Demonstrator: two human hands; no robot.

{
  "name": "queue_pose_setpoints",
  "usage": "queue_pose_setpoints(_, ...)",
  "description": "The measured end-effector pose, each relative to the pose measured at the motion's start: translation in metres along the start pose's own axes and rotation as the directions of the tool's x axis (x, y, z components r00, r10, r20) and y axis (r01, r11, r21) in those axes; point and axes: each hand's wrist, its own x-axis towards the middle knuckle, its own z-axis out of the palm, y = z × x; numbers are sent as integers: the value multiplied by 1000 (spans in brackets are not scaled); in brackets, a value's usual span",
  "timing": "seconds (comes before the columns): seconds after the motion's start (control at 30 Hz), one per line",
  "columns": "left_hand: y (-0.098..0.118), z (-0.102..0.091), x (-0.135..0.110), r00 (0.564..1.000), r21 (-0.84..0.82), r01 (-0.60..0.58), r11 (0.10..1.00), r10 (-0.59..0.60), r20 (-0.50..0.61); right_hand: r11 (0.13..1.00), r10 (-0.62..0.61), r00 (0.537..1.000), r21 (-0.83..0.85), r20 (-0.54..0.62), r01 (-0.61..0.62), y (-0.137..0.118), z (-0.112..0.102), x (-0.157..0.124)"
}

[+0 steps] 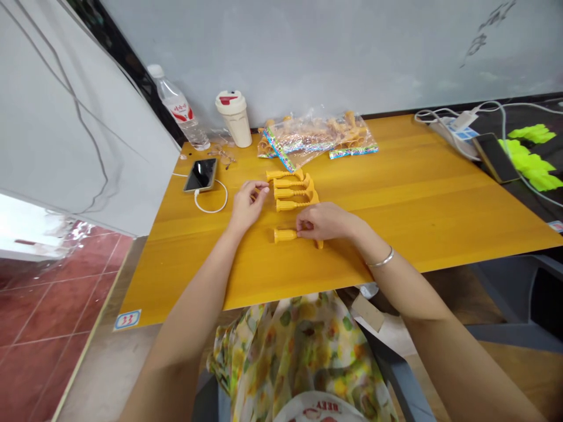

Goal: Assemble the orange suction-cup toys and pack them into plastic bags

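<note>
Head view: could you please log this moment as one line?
left hand: by row of yellow pieces | right hand: grips single yellow piece on table

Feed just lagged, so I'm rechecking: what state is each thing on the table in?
Clear plastic water bottle: upright, capped.
White lidded cup: upright, lid on.
Black smartphone: flat, screen dark, cable plugged in.
Clear plastic bag of orange parts: lying flat.
Row of orange plastic pieces: side by side, left hand at them.
Single orange plastic piece: flat, held by right hand.
</note>
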Motion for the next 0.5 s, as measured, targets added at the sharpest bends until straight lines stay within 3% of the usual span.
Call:
queue_pose_setpoints(0.17, 0, -1, -1, 1000, 3, -5, 1000, 5, 7, 994, 83, 996, -61, -45, -86, 3, -1, -1)
queue_pose_setpoints(0.27, 0, 0, -1, 1000, 7, 3, 1000, -3, 0, 996, 84, 972, 3, -218, -86, 15, 4, 3)
queue_pose_setpoints(0.33, -1, 2, -1, 1000, -5, 28, 1000, -28, -11, 991, 93, 903, 130, -420, -41, 27, 8, 9)
queue_pose_setpoints(0.4, -5, 5, 0, 996, -68, 83, 994, -84, -16, 948, 178, 792, 316, -584, 20, 40, 15, 18)
queue_pose_setpoints(0.47, -11, 11, 0, 986, -189, 165, 968, -164, 23, 849, 321, 719, 523, -616, 69, 52, 22, 28)
queue_pose_setpoints(0.5, -14, 13, 0, 980, -249, 199, 948, -190, 60, 784, 386, 712, 616, -586, 82, 57, 26, 33)
